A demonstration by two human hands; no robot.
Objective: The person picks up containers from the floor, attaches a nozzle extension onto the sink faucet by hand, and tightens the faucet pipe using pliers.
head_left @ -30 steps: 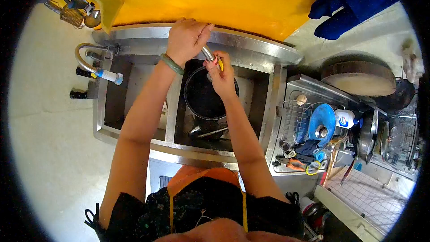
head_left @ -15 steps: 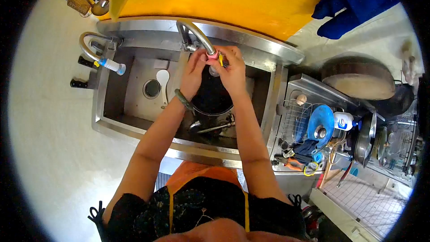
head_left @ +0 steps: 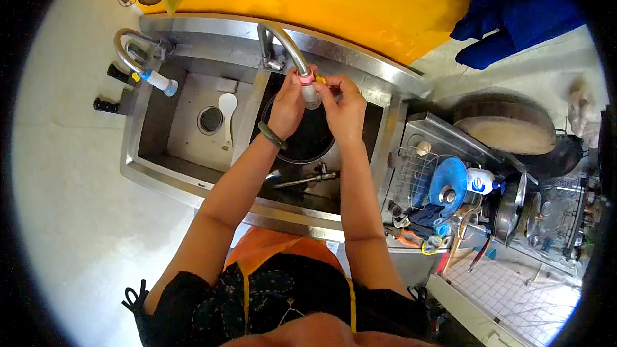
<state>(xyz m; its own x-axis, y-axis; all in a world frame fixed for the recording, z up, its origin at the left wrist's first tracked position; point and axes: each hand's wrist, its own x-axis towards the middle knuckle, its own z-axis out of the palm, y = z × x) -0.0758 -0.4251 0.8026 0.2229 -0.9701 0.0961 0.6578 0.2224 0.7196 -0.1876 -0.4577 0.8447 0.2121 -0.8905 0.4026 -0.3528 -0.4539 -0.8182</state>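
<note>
Dark pot (head_left: 302, 145) in right basin (head_left: 372, 130), below nozzle (head_left: 311, 96)

1. White paddle (head_left: 227, 104), in the left basin (head_left: 186, 144), just beside the drain (head_left: 210, 120).
2. Left tap (head_left: 119, 48), with a blue-and-white nozzle (head_left: 159, 81).
3. Two black-handled knives (head_left: 107, 106), near that tap.
4. Blue mitts (head_left: 520, 14), partly against a yellow sheet (head_left: 424, 6).
5. Round board (head_left: 504, 132), at the right, beside a dark pan (head_left: 558, 158).
6. Wire basket (head_left: 406, 168), just beside a blue disc (head_left: 447, 177).
7. White bottle (head_left: 477, 180), blue-capped, near the disc.
8. Orange-handled pliers (head_left: 406, 238), near the basket.
</note>
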